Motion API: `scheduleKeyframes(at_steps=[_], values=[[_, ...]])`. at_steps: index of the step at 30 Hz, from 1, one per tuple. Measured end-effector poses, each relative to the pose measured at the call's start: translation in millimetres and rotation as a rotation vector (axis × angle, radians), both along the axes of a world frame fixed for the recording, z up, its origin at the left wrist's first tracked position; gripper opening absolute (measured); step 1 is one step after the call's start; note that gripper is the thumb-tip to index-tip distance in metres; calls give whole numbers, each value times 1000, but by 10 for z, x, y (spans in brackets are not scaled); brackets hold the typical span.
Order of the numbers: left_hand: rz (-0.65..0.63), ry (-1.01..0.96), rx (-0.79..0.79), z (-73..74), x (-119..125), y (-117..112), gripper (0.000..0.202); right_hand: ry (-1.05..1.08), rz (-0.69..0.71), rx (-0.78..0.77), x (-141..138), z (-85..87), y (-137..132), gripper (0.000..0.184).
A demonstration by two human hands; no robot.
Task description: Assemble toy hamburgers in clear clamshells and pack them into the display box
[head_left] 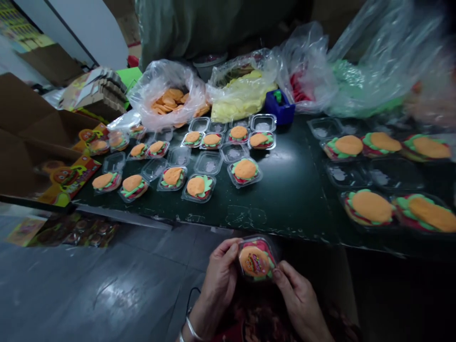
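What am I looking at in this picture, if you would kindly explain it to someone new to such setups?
There is no machine here, just a person's two bare hands. The single picture comes from a camera worn on the head, looking forward and down. The left hand and right hand hold a small clear container between them, just in front of the table. Inside it are burger-shaped pieces, with a printed label over the orange bun. On the dark tabletop stand rows of similar burger packs, many with their lids open. Behind them are a bag of orange pieces and a bag of yellow pieces.
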State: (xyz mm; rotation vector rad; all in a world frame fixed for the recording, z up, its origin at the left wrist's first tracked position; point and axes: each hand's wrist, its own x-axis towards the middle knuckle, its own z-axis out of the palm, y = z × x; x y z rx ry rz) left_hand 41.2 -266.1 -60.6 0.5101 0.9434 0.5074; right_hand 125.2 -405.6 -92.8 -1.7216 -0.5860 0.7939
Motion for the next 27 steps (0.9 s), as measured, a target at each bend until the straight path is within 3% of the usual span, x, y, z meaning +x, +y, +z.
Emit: scheduleKeyframes(at_steps=[6, 12, 15, 17, 21, 23, 27], values=[[-30, -11, -15, 49, -3, -130, 34, -15, -15, 55, -12, -16, -91, 44], [-58, -28, -72, -81, -218, -305, 34, 172, 56, 87, 15, -44, -205, 46], [-260, -9, -70, -62, -410, -223, 30, 171, 188, 123, 63, -49, -299, 46], [-465, 73, 40, 50, -452, -100, 27, 162, 266, 133, 84, -36, -357, 47], [-824, 111, 250, 336, -281, 123, 26, 93, 333, 103, 110, 49, -414, 47], [-907, 65, 248, 414, -180, 153, 26, 42, 348, 91, 120, 105, -425, 47], [-914, 61, 331, 440, -153, 99, 18, -36, 383, 120, 119, 178, -449, 44]])
